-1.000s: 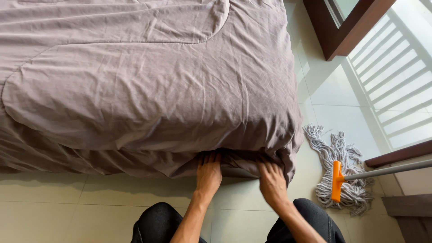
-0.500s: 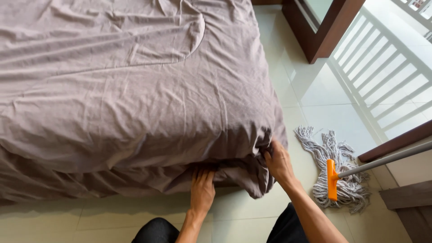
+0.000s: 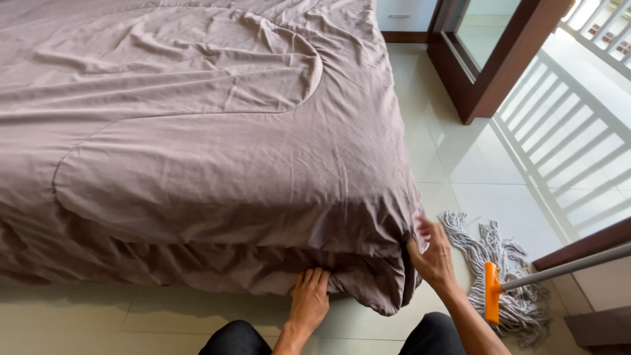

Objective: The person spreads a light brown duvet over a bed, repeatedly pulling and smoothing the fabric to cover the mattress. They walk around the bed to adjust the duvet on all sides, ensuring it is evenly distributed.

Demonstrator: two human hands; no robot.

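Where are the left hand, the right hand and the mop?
left hand (image 3: 310, 299), head view, on the back of the hand at the sheet's lower edge.
right hand (image 3: 432, 256), head view, on the back of the hand at the bed corner.
mop (image 3: 491, 292), head view, on its orange head clamp.

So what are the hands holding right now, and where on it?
Both are on the mauve bedsheet: right hand grips its corner, left hand presses the lower edge.

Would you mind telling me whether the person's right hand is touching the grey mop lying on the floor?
Apart. In the head view the right hand grips the corner of the sheet, and a strip of bare tile floor shows between it and the mop.
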